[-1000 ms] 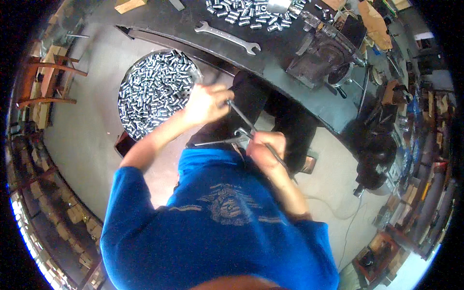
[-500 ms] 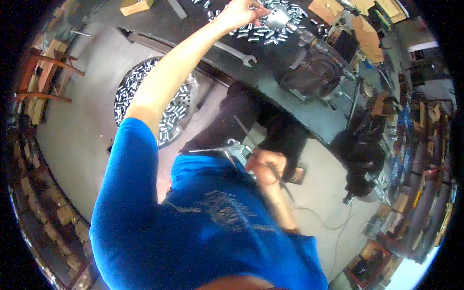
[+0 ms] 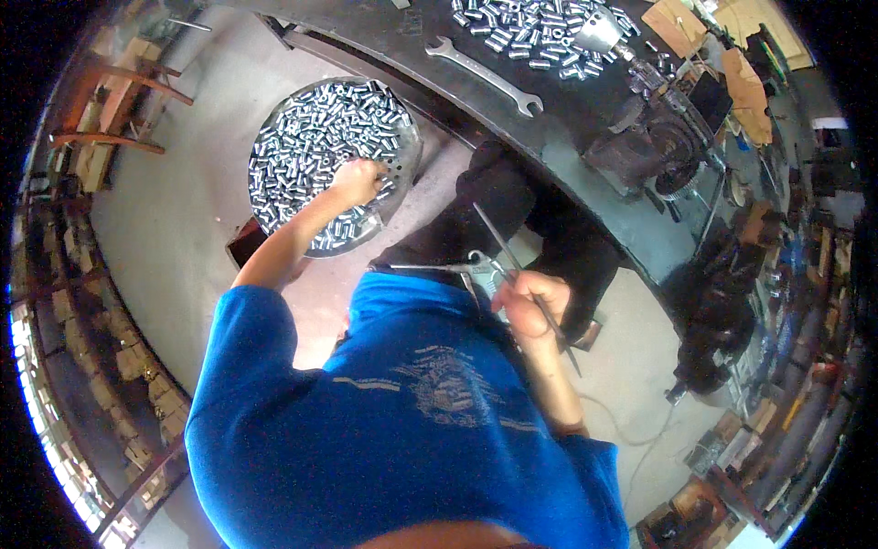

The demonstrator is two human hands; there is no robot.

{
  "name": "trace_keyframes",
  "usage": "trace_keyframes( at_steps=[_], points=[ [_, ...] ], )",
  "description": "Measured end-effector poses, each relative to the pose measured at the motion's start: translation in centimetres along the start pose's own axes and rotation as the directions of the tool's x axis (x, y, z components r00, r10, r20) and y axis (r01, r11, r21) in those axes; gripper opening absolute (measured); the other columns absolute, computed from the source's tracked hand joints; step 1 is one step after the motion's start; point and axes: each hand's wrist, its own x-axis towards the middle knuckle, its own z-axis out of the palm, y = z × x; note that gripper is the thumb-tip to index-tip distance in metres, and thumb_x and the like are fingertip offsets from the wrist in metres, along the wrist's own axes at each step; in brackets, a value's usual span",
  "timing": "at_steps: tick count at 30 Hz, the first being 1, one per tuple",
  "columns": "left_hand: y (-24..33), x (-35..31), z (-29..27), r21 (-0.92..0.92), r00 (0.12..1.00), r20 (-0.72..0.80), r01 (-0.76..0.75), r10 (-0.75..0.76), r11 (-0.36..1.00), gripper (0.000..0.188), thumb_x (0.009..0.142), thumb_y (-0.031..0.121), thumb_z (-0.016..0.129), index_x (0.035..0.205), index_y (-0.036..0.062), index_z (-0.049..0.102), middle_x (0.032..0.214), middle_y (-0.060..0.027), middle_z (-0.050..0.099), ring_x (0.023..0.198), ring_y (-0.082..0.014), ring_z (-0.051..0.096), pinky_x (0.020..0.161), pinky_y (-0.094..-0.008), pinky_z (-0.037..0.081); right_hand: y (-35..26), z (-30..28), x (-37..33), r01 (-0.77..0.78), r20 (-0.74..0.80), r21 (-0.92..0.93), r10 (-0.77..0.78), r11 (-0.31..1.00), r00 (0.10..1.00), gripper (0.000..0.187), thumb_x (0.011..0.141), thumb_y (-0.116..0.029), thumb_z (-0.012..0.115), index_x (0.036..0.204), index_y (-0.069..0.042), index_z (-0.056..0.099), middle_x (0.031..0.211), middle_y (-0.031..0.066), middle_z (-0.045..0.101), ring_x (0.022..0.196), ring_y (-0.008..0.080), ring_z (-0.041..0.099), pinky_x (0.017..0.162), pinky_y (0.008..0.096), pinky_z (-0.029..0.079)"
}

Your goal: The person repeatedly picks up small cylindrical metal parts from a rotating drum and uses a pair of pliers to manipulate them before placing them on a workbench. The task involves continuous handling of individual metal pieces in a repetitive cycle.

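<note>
My left hand (image 3: 360, 181) reaches into a round perforated metal tray (image 3: 399, 168) heaped with short shiny metal sleeves (image 3: 315, 137). Its fingers are curled together at the tray's right side, and whatever lies between them is hidden. In front of my shirt, my right hand (image 3: 535, 304) is closed around a long thin tapered rod (image 3: 498, 240), which slants through the fist and looks like a round file. A silver plier-like tool (image 3: 477, 263) with a coil spring and a thin jaw pointing left sits against the same hand; its handles are partly hidden by the fingers.
A dark workbench (image 3: 567, 137) runs along the far right. On it are an open-ended wrench (image 3: 485, 75), a pile of metal sleeves (image 3: 540, 32), a metal cone-shaped piece (image 3: 599, 32) and a dark machine (image 3: 654, 137). A wooden rack (image 3: 114, 119) stands left; a cable (image 3: 631, 435) crosses the floor.
My left hand has come from the cone-shaped piece on the bench down and left into the tray. The right hand keeps its grip on the rod and tool.
</note>
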Motion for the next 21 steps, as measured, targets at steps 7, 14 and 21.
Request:
trace_keyframes(
  at_steps=[7, 14, 21],
  points=[
    [1.3, 1.6, -0.4, 0.250, 0.978, 0.209, -0.076, 0.023, 0.965, 0.018, 0.075, 0.015, 0.054, 0.089, 0.0148, 0.065, 0.077, -0.0153, 0.064, 0.075, -0.0317, 0.063, 0.064, -0.0432, 0.050, -0.1, 0.4, -0.9, -0.052, -0.088, 0.013, 0.053, 0.999, 0.995, 0.025, 0.064, 0.002, 0.050, 0.050, -0.005, 0.032, 0.050, 0.0058, 0.050, 0.045, 0.0115, 0.051, 0.041, 0.0237, 0.037],
    [1.4, 1.2, 0.1, 0.173, 0.996, 0.050, 0.060, -0.069, 0.983, 0.016, 0.077, 0.024, 0.055, 0.077, 0.0089, 0.061, 0.073, -0.0156, 0.063, 0.072, -0.0321, 0.063, 0.062, -0.0442, 0.050, 0.1, 0.5, -0.9, -0.080, -0.081, 0.026, 0.081, 0.996, 0.993, 0.028, 0.064, 0.006, 0.051, 0.050, -0.006, 0.031, 0.048, 0.0032, 0.046, 0.046, 0.0098, 0.051, 0.041, 0.0234, 0.036],
    [2.0, -0.1, -2.9, -0.184, 0.989, -0.044, 0.131, -0.141, 0.974, 0.013, 0.075, 0.015, 0.054, 0.073, 0.0028, 0.055, 0.061, -0.0116, 0.059, 0.060, -0.0249, 0.063, 0.053, -0.0376, 0.051, 0.3, 0.5, -0.9, -0.071, -0.111, -0.077, 0.063, 0.995, 0.992, 0.030, 0.061, 0.008, 0.053, 0.050, -0.006, 0.029, 0.047, 0.0007, 0.041, 0.045, 0.0065, 0.043, 0.042, 0.0224, 0.033]
  ],
)
